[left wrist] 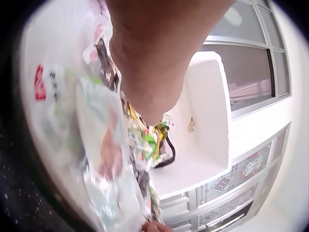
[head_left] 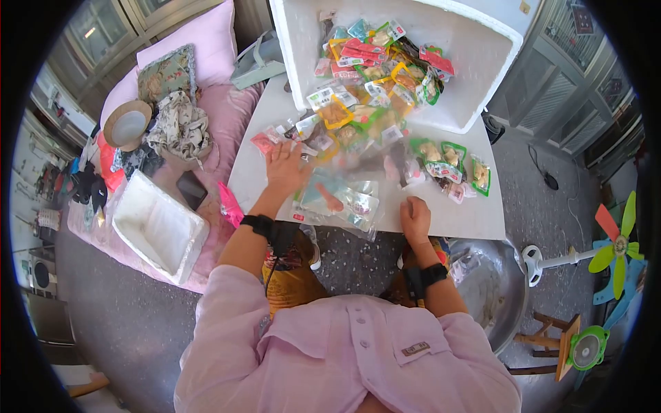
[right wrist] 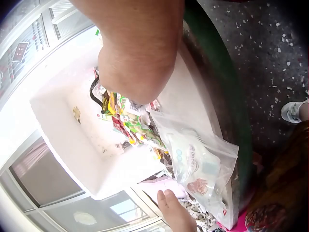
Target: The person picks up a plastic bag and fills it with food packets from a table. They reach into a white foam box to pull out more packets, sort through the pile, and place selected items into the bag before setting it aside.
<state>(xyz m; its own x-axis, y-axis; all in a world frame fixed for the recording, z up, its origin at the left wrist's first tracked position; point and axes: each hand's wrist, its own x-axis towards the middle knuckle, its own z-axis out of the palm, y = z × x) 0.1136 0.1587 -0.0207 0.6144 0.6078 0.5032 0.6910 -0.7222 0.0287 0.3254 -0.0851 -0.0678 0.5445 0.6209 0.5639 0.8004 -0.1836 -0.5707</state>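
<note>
My left hand (head_left: 286,166) reaches over the left part of the white table (head_left: 258,196), its fingers spread beside a small red-and-clear packet (head_left: 263,142). Near the front edge, my right hand (head_left: 415,217) hangs loosely curled with nothing visible in it. Between the hands lies a clear plastic bag (head_left: 358,215) around a pale blue packet with a reddish-brown piece of food (head_left: 329,199) showing. The bag (right wrist: 227,154) reaches the table edge in the right wrist view. Green-edged snack packets (head_left: 441,160) lie beyond my right hand. In both wrist views, the near hand's fingertips are mostly hidden.
A large white foam box (head_left: 475,55) lies on its side at the back, snack packets (head_left: 372,62) spilling from it. Left is a pink bed (head_left: 231,113) with a smaller foam box (head_left: 162,227). A metal basin (head_left: 513,303) and a fan (head_left: 620,245) stand right.
</note>
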